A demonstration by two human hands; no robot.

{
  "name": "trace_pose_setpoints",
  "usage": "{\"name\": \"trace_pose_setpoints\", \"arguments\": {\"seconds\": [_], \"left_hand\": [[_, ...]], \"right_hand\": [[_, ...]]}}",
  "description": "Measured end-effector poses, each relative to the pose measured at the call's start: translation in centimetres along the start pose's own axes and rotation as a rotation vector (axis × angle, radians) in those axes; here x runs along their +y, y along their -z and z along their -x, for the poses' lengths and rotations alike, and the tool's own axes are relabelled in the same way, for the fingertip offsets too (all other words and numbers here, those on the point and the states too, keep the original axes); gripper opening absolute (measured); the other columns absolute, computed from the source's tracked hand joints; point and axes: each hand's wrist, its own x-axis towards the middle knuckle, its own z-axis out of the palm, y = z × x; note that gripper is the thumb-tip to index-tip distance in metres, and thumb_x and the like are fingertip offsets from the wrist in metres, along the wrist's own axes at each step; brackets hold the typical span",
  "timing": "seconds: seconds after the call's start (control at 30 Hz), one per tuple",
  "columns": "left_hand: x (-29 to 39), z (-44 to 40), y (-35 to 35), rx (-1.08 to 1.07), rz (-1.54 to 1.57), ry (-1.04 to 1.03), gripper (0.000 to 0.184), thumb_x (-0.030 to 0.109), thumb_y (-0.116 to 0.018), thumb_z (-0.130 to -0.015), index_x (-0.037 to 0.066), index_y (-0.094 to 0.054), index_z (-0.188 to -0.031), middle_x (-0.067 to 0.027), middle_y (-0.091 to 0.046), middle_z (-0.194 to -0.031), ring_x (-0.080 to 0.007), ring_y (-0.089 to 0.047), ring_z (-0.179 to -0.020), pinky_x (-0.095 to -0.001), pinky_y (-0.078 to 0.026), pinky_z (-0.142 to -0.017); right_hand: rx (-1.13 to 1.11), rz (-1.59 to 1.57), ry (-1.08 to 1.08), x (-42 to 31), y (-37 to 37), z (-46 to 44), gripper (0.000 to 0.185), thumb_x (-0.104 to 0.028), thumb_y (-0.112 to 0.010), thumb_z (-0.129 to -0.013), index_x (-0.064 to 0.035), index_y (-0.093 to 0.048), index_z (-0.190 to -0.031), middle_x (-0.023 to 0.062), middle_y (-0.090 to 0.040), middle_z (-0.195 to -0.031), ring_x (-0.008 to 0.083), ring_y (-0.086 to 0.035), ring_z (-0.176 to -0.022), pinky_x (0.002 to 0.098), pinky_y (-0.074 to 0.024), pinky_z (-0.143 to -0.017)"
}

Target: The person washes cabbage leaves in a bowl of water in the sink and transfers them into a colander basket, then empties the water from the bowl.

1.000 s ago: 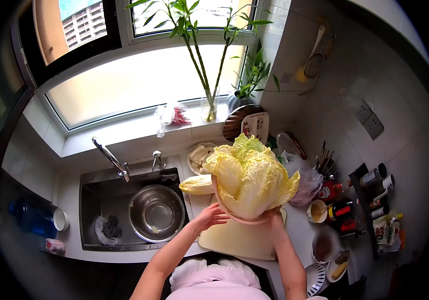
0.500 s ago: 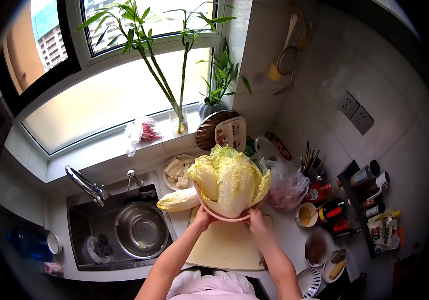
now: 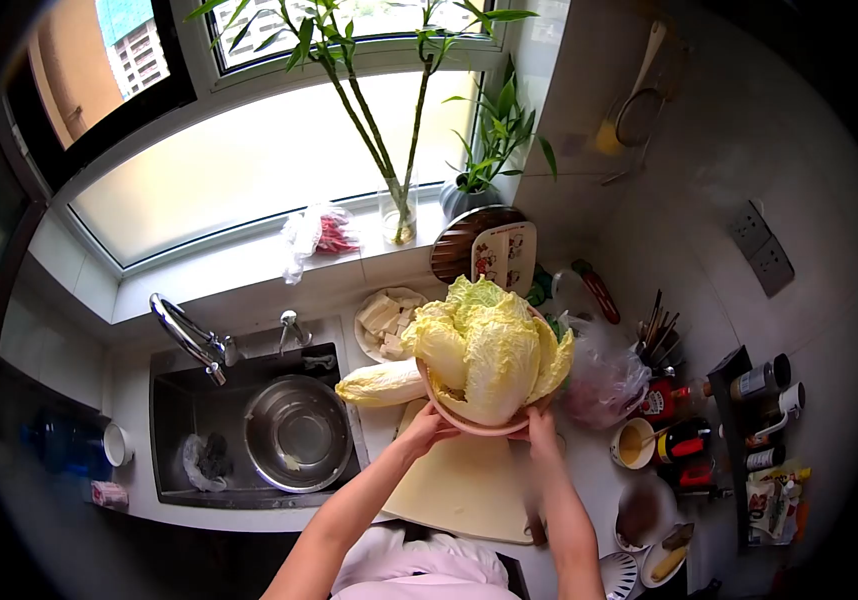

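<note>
A pink basket (image 3: 479, 428) heaped with yellow-green cabbage leaves (image 3: 499, 360) is held above the rear of a cream cutting board (image 3: 459, 490). My left hand (image 3: 427, 430) grips its near left rim, fingers closed on it. At the near right rim my right hand (image 3: 537, 420) is closed on the basket too, its fingers partly hidden beneath. Left of the basket lies a slender cabbage heart (image 3: 381, 384). Behind that stands a plate of white tofu pieces (image 3: 387, 318). A brown handle (image 3: 535, 525) shows at the board's right edge, beside my right forearm.
At the left is a sink (image 3: 164, 430) with a metal bowl (image 3: 299, 434) under a faucet (image 3: 189, 335). A plastic bag (image 3: 604, 380), a cup (image 3: 633, 443), bottles (image 3: 684, 440) and small dishes (image 3: 667, 560) stand at the right. A glass vase (image 3: 398, 215) holds tall stems on the sill.
My left hand, open beside the basket a second ago, has closed on its rim. The basket has shifted slightly left relative to the board, exposing a brown handle. The head view has swung left and back.
</note>
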Motion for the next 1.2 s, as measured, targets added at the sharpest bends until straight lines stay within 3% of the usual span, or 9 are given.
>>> {"name": "trace_pose_setpoints", "arguments": {"seconds": [0.1,0.27,0.4,0.5,0.73,1.03,1.1,1.17,1.2], "left_hand": [[0.3,3.7,1.5,-0.005,-0.040,-0.092,0.045,0.010,-0.044,-0.095,0.010,-0.032,-0.139,-0.0124,-0.056,-0.123,-0.0219,-0.062,-0.102,-0.0340,-0.051,-0.087],[0.4,12.6,9.9,0.130,-0.096,-0.148,0.033,0.018,-0.045,-0.096,0.001,-0.051,-0.124,-0.0096,-0.066,-0.103,-0.0166,-0.063,-0.095,-0.0279,-0.050,-0.083],[-2.8,18.0,24.9,0.699,-0.222,-0.065,0.028,0.014,-0.046,-0.092,0.002,-0.058,-0.114,-0.0095,-0.068,-0.093,-0.0137,-0.064,-0.083,-0.0239,-0.049,-0.067],[-6.7,19.4,36.8,1.236,-0.830,0.024,0.039,0.031,-0.062,-0.078,0.007,-0.062,-0.109,-0.0128,-0.065,-0.099,-0.0337,-0.060,-0.093,-0.0421,-0.047,-0.083],[0.4,17.4,41.0,1.189,-1.428,-0.478,0.026,0.016,-0.072,-0.071,0.009,-0.060,-0.093,-0.0096,-0.054,-0.095,-0.0280,-0.053,-0.095,-0.0401,-0.043,-0.081],[2.0,17.3,42.6,0.776,-1.408,-0.452,0.012,0.010,-0.059,-0.079,0.008,-0.061,-0.090,-0.0099,-0.055,-0.093,-0.0275,-0.054,-0.096,-0.0416,-0.043,-0.083],[1.5,18.6,42.9,0.691,-1.375,-0.520,0.013,0.011,-0.058,-0.080,0.008,-0.061,-0.092,-0.0096,-0.055,-0.094,-0.0280,-0.053,-0.098,-0.0427,-0.042,-0.085],[1.3,20.2,44.5,1.417,-1.314,-0.566,0.017,0.011,-0.060,-0.079,0.008,-0.062,-0.096,-0.0087,-0.056,-0.099,-0.0295,-0.049,-0.103,-0.0450,-0.040,-0.088],[1.2,20.7,44.8,1.419,-1.318,-0.564,0.017,0.011,-0.060,-0.079,0.008,-0.062,-0.096,-0.0087,-0.056,-0.099,-0.0295,-0.049,-0.103,-0.0450,-0.040,-0.088]], "right_hand": [[-0.018,-0.083,-0.056,-6.5,-2.6,5.8,0.042,-0.033,-0.044,-0.092,-0.0065,-0.040,-0.125,0.0129,-0.061,-0.095,0.0224,-0.066,-0.070,0.0316,-0.0554,-0.046],[0.126,-0.074,-0.146,-4.8,-4.1,8.7,0.036,-0.040,-0.043,-0.093,-0.0060,-0.048,-0.106,0.0100,-0.059,-0.071,0.0202,-0.062,-0.052,0.0280,-0.0497,-0.042],[-0.020,0.091,-0.106,-3.0,-6.2,12.0,0.023,-0.028,-0.048,-0.094,-0.0068,-0.056,-0.095,0.0031,-0.055,-0.065,0.0111,-0.053,-0.051,0.0250,-0.0430,-0.045],[-0.094,0.156,-0.121,-2.6,-10.2,14.1,0.020,-0.017,-0.044,-0.096,-0.0009,-0.055,-0.091,0.0060,-0.057,-0.064,0.0155,-0.059,-0.049,0.0246,-0.0481,-0.040],[-0.604,0.292,-0.131,-0.8,-26.4,18.4,0.022,-0.015,-0.047,-0.096,-0.0001,-0.057,-0.108,0.0076,-0.064,-0.082,0.0133,-0.063,-0.073,0.0240,-0.0500,-0.063],[-0.529,0.408,-0.440,5.6,-33.2,19.7,0.035,-0.019,-0.049,-0.092,0.0010,-0.052,-0.120,0.0097,-0.062,-0.097,0.0162,-0.063,-0.086,0.0287,-0.0512,-0.076],[-0.341,0.665,-0.142,10.4,-34.0,18.7,0.052,-0.022,-0.056,-0.087,0.0037,-0.043,-0.130,0.0206,-0.058,-0.115,0.0301,-0.059,-0.104,0.0354,-0.0461,-0.091],[-0.257,0.983,-0.108,10.0,-36.0,17.3,0.073,-0.026,-0.058,-0.083,0.0069,-0.026,-0.140,0.0290,-0.039,-0.135,0.0403,-0.040,-0.125,0.0392,-0.0335,-0.105],[-0.231,0.963,-0.200,10.6,-36.6,16.2,0.068,-0.024,-0.057,-0.083,0.0065,-0.030,-0.137,0.0290,-0.042,-0.132,0.0402,-0.043,-0.123,0.0398,-0.0350,-0.103]]}}
